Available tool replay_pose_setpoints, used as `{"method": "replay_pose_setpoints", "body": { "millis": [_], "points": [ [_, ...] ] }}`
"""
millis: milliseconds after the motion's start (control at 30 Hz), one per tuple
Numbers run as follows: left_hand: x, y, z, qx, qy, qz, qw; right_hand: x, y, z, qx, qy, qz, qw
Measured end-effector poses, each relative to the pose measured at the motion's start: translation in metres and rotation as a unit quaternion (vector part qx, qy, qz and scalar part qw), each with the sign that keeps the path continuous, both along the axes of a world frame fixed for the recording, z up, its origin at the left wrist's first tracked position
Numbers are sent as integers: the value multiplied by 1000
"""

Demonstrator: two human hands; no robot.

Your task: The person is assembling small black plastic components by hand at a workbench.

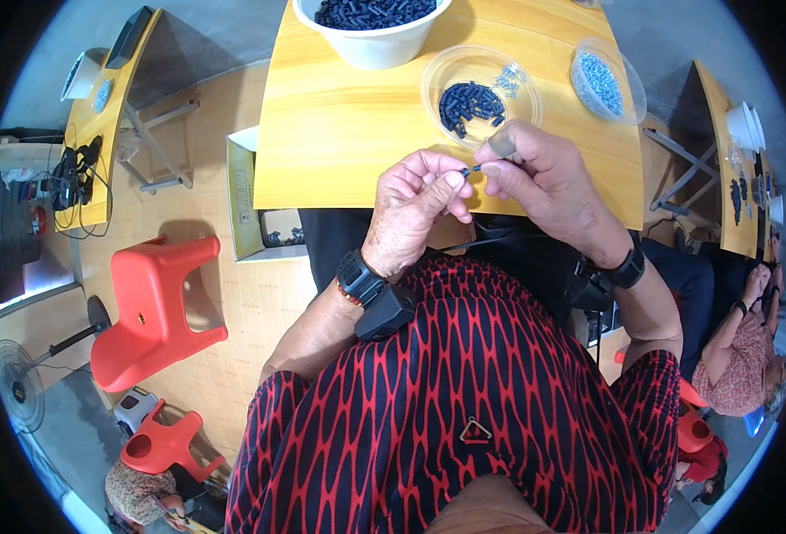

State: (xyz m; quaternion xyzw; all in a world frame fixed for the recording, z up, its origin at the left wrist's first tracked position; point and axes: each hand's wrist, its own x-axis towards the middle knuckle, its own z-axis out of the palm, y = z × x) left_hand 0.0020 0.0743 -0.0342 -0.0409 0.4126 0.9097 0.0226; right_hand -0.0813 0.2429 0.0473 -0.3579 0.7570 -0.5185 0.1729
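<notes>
In front of my chest, both hands meet over the near edge of the table. My left hand (413,206) pinches a small dark cylindrical piece (465,173) between thumb and fingertips. Just beside it, my right hand (548,182) pinches another tiny dark piece (476,168), mostly covered by its fingers; whether the two pieces touch I cannot tell. A greyish cover wraps one finger of the right hand. Beyond the hands sits a shallow clear bowl (453,69) with short black cylinders (470,107) and a few light-blue pieces (510,80).
A white tub (377,52) heaped with black pieces stands at the table's far left. At the right is a clear tub (628,111) of light-blue pieces. An open carton (243,205) and a red plastic chair (148,311) are on the left. Another person (740,360) sits at the right.
</notes>
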Motion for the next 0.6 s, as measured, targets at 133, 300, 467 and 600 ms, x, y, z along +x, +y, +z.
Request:
{"method": "replay_pose_setpoints", "body": {
  "millis": [133,300,467,600],
  "points": [
    [1,1,1,10,-7,-1,1000,-1,-1,0,-5,-28,6,1000],
    [1,1,0,15,-1,-1,1000,-1,-3,3,12,-52,-1,999],
    [1,1,0,16,2,-3,1000,-3,-2,3,21,-55,13,998],
    [0,3,1,7,8,8,1000,-6,-2,3,23,-51,21,998]
  ]
}}
